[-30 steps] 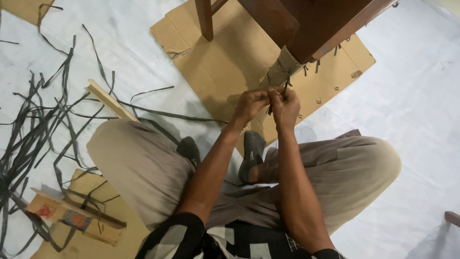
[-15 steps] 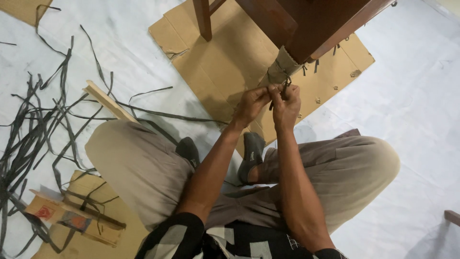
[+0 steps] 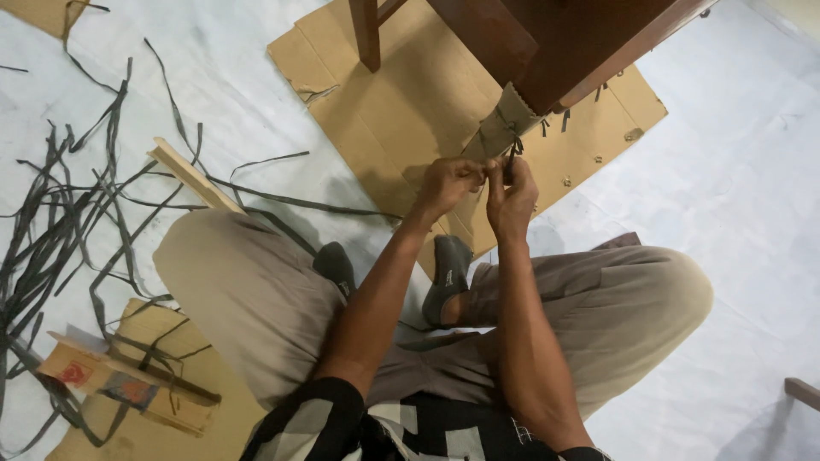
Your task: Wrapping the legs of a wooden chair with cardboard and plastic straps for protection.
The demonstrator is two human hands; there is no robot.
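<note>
Fingers of the left hand (image 3: 450,181) pinch one end of a thin dark strap (image 3: 511,155); beside it, touching, the right hand (image 3: 512,198) pinches the same strap just below the cardboard-wrapped leg (image 3: 500,128) of a dark brown wooden chair (image 3: 547,43), above flattened brown cardboard sheet (image 3: 401,102).

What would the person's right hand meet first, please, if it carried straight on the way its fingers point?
Most likely the woven band at the corner of the dark wooden furniture frame, just beyond the right hand; depth is unclear from above.
</note>
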